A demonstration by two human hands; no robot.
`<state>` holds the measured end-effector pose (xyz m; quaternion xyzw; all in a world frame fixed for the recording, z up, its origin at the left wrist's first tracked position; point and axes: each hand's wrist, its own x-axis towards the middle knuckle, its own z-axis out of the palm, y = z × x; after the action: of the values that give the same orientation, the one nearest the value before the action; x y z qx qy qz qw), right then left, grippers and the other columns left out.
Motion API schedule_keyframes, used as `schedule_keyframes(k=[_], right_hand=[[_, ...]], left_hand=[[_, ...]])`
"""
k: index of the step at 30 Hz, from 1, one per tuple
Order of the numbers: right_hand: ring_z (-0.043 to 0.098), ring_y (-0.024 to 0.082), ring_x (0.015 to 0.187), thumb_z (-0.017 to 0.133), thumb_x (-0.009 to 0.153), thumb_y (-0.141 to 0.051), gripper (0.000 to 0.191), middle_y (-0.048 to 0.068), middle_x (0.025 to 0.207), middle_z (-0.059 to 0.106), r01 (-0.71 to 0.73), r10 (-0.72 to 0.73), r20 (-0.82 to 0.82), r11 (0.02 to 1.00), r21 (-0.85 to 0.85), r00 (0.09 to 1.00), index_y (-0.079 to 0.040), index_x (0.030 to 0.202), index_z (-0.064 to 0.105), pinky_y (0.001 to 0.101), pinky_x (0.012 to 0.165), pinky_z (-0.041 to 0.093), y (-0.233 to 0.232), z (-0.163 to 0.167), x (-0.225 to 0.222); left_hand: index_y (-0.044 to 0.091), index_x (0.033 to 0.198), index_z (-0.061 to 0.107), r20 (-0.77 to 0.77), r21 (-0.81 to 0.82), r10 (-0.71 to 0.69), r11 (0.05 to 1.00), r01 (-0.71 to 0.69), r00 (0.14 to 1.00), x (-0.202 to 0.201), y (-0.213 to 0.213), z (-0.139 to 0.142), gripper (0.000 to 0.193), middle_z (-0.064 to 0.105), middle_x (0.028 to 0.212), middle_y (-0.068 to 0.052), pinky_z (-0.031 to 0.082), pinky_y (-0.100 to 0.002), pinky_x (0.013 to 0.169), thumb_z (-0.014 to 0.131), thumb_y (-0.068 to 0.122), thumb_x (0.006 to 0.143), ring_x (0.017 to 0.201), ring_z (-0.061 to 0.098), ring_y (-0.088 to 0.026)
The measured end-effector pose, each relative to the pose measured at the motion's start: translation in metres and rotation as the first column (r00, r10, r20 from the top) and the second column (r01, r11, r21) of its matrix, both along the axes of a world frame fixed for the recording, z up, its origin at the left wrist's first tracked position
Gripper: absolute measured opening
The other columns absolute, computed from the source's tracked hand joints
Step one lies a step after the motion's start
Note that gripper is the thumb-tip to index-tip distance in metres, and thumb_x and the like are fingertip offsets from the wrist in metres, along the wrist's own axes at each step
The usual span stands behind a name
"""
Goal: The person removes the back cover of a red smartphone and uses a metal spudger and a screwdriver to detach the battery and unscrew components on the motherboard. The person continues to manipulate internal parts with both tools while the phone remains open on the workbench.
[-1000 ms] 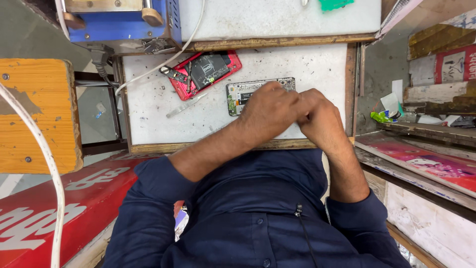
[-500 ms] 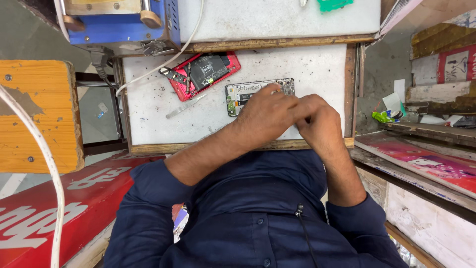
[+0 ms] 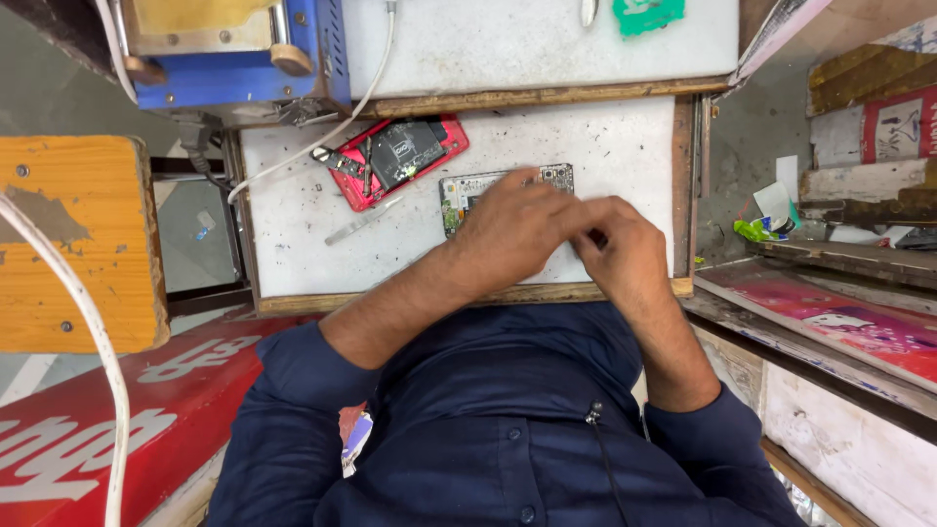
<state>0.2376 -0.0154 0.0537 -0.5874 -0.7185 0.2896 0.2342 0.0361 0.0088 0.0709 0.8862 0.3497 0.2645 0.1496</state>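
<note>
Head view — both hands (image 3: 566, 239) curled over flat opened phone (image 3: 468, 190), grip hidden.

Bench (image 3: 625, 137): white, speckled with dark flecks, edged in brown wood.
Opened phone (image 3: 395, 156): red frame, black and grey inner parts.
Circuit board (image 3: 468, 187): grey-silver with green patches.
Tweezers (image 3: 363, 222): silver.
Machine (image 3: 234, 59): blue body, yellowish top, wooden knobs.
Cable (image 3: 332, 125): white.
Stool (image 3: 73, 244): orange-yellow, scuffed grey.
Shirt (image 3: 508, 429): dark navy, plain.
Signboard (image 3: 98, 420): red with white lettering.
Scrap (image 3: 646, 14): green.
</note>
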Motion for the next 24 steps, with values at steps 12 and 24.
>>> schedule_keyframes(k=[12,24], right_hand=[[0.070,0.024,0.076,0.081,0.086,-0.013,0.019,0.009,0.098,0.071,-0.061,0.063,0.096,0.998,-0.028,0.993,-0.006,0.102,0.075,0.0366,0.069,0.056,0.004,0.012,-0.004],[0.070,0.017,0.071,0.079,0.087,-0.014,0.013,0.004,0.100,0.070,-0.071,0.079,0.125,0.995,-0.064,0.989,-0.011,0.100,0.075,0.0341,0.065,0.056,0.005,0.017,-0.009]], left_hand=[[0.008,0.124,0.059,0.246,-0.032,0.201,0.979,-0.200,0.948,0.000,-0.005,-0.006,0.042,0.067,0.075,-0.003,0.054,-0.039,0.078,0.083,0.024,0.093,0.072,0.068,-0.023],[0.005,0.129,0.052,0.337,-0.169,0.405,0.914,-0.369,0.850,-0.039,-0.019,-0.008,0.052,0.071,0.086,-0.006,0.057,-0.037,0.073,0.086,0.018,0.091,0.078,0.071,-0.022]])
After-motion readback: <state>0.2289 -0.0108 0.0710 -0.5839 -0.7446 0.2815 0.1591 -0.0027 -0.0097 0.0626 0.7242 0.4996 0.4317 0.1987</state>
